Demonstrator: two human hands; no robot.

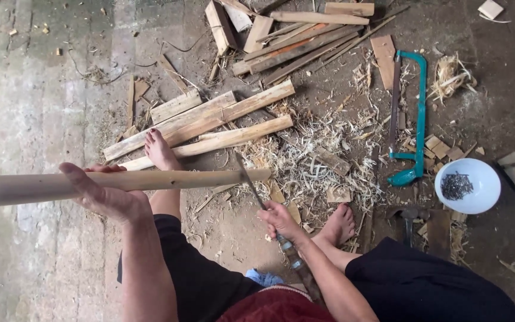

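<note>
My left hand (pixel 104 192) grips a long pale wooden stick (pixel 150 180) that runs level from the left edge to the middle of the view. My right hand (pixel 280 219) is closed on the handle of a long knife (pixel 250 186). The blade slants up to the left and its tip meets the stick near the stick's right end. My two bare feet rest on the ground below, one on a plank (pixel 210 143) and one beside the wood shavings (pixel 317 161).
Planks and thin sticks (pixel 293 45) lie piled at the top. A teal-framed bow saw (pixel 415 113) lies to the right, next to a white bowl of nails (pixel 467 186). A hammer (pixel 408 219) lies below the saw. Bare concrete floor spreads on the left.
</note>
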